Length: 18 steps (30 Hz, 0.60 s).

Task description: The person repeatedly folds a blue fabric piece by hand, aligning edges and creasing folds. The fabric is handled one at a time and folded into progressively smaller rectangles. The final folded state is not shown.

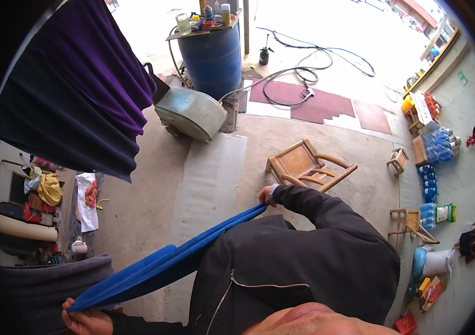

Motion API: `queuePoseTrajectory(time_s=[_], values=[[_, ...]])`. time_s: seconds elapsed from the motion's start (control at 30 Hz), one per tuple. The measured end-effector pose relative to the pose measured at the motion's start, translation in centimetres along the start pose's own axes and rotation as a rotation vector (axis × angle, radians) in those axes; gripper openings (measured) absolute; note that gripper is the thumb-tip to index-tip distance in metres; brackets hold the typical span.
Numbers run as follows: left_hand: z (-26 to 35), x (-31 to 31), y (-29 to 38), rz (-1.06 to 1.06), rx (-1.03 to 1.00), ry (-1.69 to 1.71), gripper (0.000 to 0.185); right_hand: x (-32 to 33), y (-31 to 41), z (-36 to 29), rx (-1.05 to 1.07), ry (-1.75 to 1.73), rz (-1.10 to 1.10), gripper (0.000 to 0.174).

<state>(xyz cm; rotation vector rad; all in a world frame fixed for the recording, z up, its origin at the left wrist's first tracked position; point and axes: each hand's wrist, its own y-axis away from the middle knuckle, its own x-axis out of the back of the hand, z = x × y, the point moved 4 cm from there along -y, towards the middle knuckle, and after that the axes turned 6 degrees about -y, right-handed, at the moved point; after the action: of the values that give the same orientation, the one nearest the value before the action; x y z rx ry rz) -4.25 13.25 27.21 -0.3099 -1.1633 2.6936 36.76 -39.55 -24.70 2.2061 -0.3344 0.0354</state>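
A blue cloth, which looks like a towel, is stretched slantwise in folds across the front of my dark jacket. At the lower left my left hand pinches one end of it. The opposite end is gripped by my right hand, farther forward, near a wooden chair. The cloth's middle hangs above the concrete floor. To the upper left hang a purple cloth and a dark navy cloth. A dark grey cloth lies or hangs just beyond my left hand.
A blue barrel with bottles on top stands ahead, beside a grey-green machine housing. A black hose with a spray gun lies across a red mat. Stools and bottle packs line the right wall.
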Motion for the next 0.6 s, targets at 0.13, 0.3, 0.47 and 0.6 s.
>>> queuePoseTrajectory(time_s=[0.13, 0.3, 0.47, 0.6], values=[[0.7, -1.9, 1.2, -0.071, 0.01, -0.046, 0.028, -0.6, 0.0, 0.3, -0.04, -0.207, 0.098, 0.03], [2.4, -5.3, 2.4, -0.077, -0.14, -0.236, 0.03, 4.0, 0.1, -1.0, 0.249, -0.216, 0.467, 0.019], [1.7, -7.1, 3.4, -0.114, -0.039, -0.139, 0.022, 10.5, 0.6, -2.5, 0.354, -0.262, 0.727, 0.026], [1.8, -8.6, 5.2, -0.207, -0.031, -0.066, 0.021, 13.5, 4.5, -8.3, 0.849, -0.42, 0.729, 0.029]])
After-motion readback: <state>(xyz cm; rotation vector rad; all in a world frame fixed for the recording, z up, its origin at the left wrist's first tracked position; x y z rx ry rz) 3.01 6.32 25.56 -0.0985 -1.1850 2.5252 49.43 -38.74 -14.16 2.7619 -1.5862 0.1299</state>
